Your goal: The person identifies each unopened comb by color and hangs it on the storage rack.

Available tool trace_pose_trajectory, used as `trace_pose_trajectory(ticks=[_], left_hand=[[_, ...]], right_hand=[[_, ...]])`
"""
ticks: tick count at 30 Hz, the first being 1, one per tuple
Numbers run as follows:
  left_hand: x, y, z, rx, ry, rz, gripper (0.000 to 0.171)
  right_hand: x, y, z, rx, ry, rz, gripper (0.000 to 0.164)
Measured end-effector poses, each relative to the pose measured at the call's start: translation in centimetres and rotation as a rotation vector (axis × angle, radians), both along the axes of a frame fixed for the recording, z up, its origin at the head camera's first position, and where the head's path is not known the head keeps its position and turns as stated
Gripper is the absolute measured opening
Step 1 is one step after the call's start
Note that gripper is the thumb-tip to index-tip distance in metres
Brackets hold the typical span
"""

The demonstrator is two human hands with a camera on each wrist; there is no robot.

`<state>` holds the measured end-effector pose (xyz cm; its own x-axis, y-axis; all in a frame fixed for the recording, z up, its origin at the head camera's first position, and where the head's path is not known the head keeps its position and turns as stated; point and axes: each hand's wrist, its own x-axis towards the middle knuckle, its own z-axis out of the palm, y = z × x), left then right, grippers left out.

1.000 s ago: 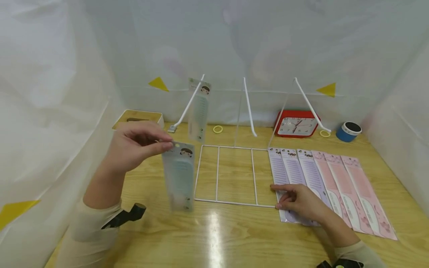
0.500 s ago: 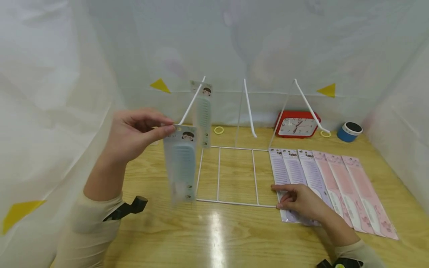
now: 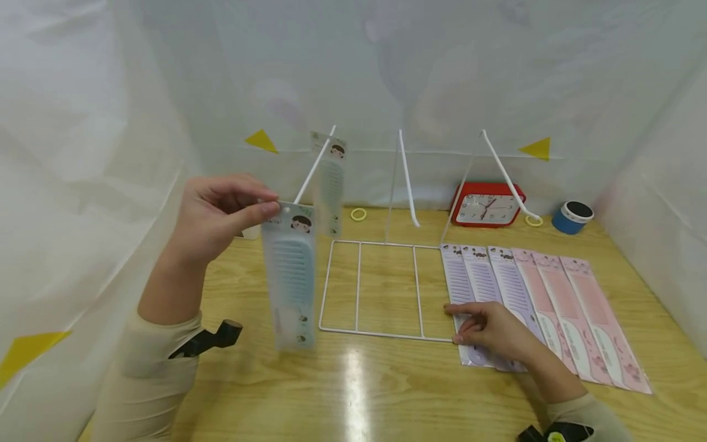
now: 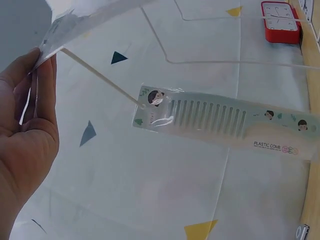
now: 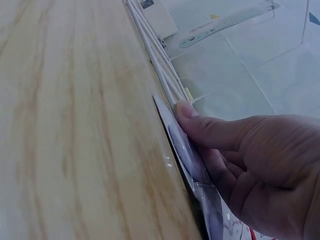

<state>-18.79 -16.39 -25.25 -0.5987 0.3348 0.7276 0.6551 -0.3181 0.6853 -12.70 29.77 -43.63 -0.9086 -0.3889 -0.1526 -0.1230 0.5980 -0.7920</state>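
My left hand (image 3: 218, 215) pinches the top of a packaged blue-green comb (image 3: 293, 276) between thumb and fingers. The pack hangs upright at the front end of the left hook (image 3: 316, 164); I cannot tell whether the hook tip is through its hole. Another packaged green comb (image 4: 210, 120) hangs farther back on that hook. My right hand (image 3: 491, 331) holds the near right corner of the white wire display rack (image 3: 386, 334), its thumb on the wire in the right wrist view. Packaged purple combs (image 3: 486, 276) lie partly under this hand.
Packaged pink combs (image 3: 580, 307) lie right of the purple ones. The rack's middle hook (image 3: 409, 178) and right hook (image 3: 508, 175) bear nothing. Behind stand a red clock (image 3: 488, 205) and a blue-and-white round object (image 3: 572, 217). Yellow rings (image 3: 358, 214) lie near the back.
My left hand has lifted the packaged comb up to the left hook's front end. The right hand stays at the rack's corner.
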Motion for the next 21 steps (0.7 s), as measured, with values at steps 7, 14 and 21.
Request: trace_pose_trajectory(ticks=[7, 14, 21], left_hand=[[-0.7, 0.2, -0.6, -0.06, -0.029, 0.044, 0.013], [-2.7, 0.8, -0.5, -0.152, -0.195, 0.212, 0.015], [-6.5, 1.8, -0.2, -0.199, -0.293, 0.227, 0.014]], right_hand=[[0.0, 0.3, -0.1, -0.053, -0.042, -0.017, 0.057], [-0.3, 0.5, -0.4, -0.057, -0.031, -0.016, 0.057], [-0.4, 0.6, -0.8, -0.054, -0.045, -0.025, 0.057]])
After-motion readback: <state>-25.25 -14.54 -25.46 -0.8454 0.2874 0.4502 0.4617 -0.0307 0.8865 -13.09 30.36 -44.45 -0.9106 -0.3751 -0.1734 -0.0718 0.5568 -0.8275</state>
